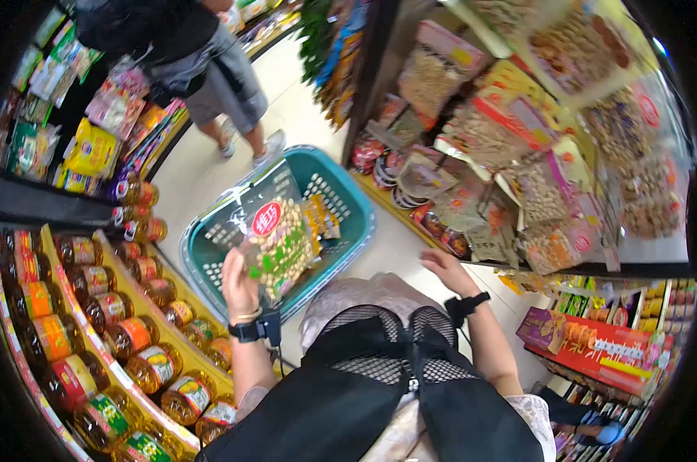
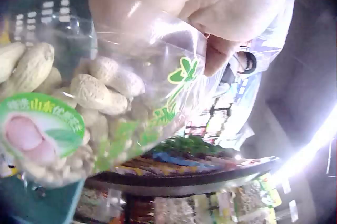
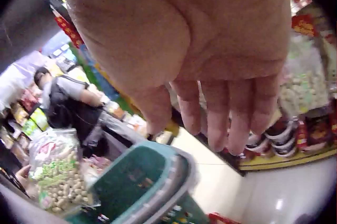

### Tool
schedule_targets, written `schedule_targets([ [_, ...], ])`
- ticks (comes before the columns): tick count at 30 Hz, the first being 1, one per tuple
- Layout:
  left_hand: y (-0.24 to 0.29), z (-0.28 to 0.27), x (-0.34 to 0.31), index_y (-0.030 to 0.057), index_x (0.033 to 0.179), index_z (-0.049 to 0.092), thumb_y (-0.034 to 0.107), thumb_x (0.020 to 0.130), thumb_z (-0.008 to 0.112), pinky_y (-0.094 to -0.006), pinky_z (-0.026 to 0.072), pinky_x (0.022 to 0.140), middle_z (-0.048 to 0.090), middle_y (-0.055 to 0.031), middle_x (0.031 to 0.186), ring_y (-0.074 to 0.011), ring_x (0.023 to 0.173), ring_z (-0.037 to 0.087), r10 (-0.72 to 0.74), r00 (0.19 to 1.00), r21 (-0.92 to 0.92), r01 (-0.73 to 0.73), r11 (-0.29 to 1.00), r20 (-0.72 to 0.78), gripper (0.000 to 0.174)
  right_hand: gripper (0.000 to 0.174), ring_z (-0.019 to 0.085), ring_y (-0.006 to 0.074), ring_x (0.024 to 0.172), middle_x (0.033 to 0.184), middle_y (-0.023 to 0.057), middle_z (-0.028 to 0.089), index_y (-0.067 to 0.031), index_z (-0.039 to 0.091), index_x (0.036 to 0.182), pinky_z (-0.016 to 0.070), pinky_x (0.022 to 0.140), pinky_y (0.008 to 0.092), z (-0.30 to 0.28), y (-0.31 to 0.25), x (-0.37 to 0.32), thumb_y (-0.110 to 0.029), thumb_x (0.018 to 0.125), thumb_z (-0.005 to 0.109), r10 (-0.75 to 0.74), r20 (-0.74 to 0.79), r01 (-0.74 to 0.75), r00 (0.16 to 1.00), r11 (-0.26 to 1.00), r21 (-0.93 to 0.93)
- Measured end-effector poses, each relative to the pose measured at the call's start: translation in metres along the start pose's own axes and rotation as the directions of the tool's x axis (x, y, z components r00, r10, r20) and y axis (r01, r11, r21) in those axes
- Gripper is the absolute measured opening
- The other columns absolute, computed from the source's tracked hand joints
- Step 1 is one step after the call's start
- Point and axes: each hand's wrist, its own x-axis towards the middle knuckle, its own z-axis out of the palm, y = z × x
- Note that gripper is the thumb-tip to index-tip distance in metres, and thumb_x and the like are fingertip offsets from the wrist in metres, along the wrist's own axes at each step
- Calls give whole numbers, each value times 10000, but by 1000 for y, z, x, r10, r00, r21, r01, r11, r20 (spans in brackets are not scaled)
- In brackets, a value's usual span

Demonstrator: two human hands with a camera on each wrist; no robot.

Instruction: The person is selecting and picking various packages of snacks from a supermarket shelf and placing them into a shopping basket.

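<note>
A clear plastic bag of peanuts (image 1: 280,248) with a red label hangs over the teal shopping basket (image 1: 358,202). My left hand (image 1: 240,283) grips it by one edge. Up close in the left wrist view, peanuts (image 2: 97,93) and a green-and-white sticker show through the plastic, with the left hand (image 2: 195,3) at the bag's edge. A small yellow packet (image 1: 323,217) lies inside the basket. Nothing is in my right hand (image 1: 450,273), which is held out to the basket's right, fingers relaxed and pointing down in the right wrist view.
Bottles of oil (image 1: 156,366) line stepped shelves on the left. A rack of bagged nuts (image 1: 544,189) stands at the right. Another person (image 1: 225,81) in grey shorts is in the aisle beyond the basket. Pale floor tiles (image 1: 306,100) show around it.
</note>
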Motion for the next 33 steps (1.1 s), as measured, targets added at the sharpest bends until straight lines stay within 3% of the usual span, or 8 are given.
schedule_targets([
  [5,-1,99,-36,3,905,584,219,846,537,-220,378,674,555,-12,816,-95,727,486,-16,976,214,-32,976,219,229,620,488,223,1137,1275,138,464,-35,323,1319,384,958,337,-7,-95,-9,-178,817,656,-489,11,473,872,850,231],
  [9,-25,153,-55,10,887,591,233,854,532,-255,436,698,580,-24,808,-113,766,542,-121,858,238,-1,971,499,233,582,512,185,1085,1203,109,518,-19,364,1289,386,942,314,-28,-107,-33,-185,814,657,-500,-93,492,861,771,404],
  [12,-38,188,-72,36,833,539,239,884,517,-233,396,668,589,-16,839,-77,719,481,-215,800,251,84,964,561,210,426,534,113,976,1080,47,586,-6,470,1199,410,873,265,-44,-82,-54,-180,840,619,-240,-263,356,934,599,718],
  [21,-81,210,-80,86,947,507,243,927,484,-192,359,651,515,23,869,-45,738,423,-582,621,637,167,753,525,161,260,550,86,868,962,20,616,-1,554,1078,426,775,232,-62,-26,-99,-180,891,563,-65,-496,421,866,630,653],
  [25,-113,193,-63,50,1058,496,260,904,521,-289,445,775,565,-63,983,-171,951,558,-604,590,710,71,700,537,262,240,544,75,844,925,6,609,2,564,1035,423,753,223,-77,-10,-111,-187,886,570,22,-602,465,798,614,638],
  [27,-136,158,-42,33,1146,453,300,844,590,-388,431,855,535,-161,1119,-307,1043,530,-490,677,829,-516,218,550,427,245,541,68,830,916,1,608,-5,567,1035,422,738,218,-83,2,-115,-196,882,575,86,-634,474,769,588,655],
  [29,-138,137,-44,22,1225,393,335,775,647,-443,397,906,475,-222,1192,-377,1084,479,-458,737,720,-645,-256,498,604,248,539,65,825,914,-1,607,-7,569,1035,420,728,215,-87,12,-120,-202,883,574,128,-643,471,755,576,668],
  [33,-128,112,-51,34,1254,370,307,708,708,-436,376,949,482,-235,1187,-401,1124,452,-573,782,764,-520,-381,246,698,262,537,60,822,908,-2,608,-6,571,1038,415,708,206,-93,29,-130,-219,886,568,219,-627,419,748,576,702],
])
